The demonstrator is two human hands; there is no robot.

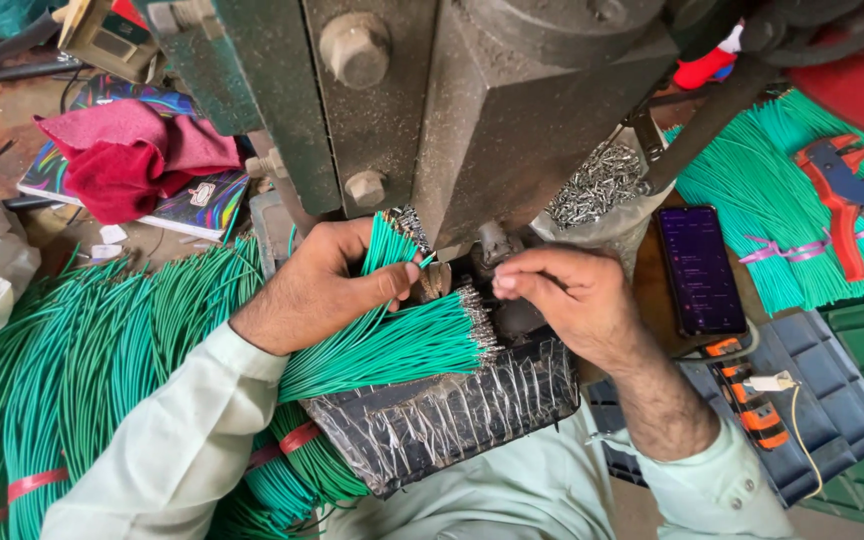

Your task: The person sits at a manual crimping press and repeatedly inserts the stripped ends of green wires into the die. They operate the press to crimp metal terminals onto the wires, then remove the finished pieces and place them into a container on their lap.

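- The left hand [327,285] has its grip closed around a bunch of green wires [392,345], just below the big grey press [512,110]. The bare metal tips point at the press, likely so each one is easy to pick.
- The right hand [577,305] pinches its fingertips [505,283] tight, right under the press. It seems to hold one thin wire, but that is too small to tell.
- The bunch rests on a black tray [452,415] wrapped in shiny clear plastic, below the press.
- More green wires [72,370] lie left of the press, tied with red tape.
- A pile of small metal bits [597,185] sits in a bag right of the press, close to reach.
- A dark phone [700,270] lies right of the press, screen up.
- Red pliers [842,195] lie on green wires far right of the press.
- A red cloth [127,160] lies on a bright book, left of the press.
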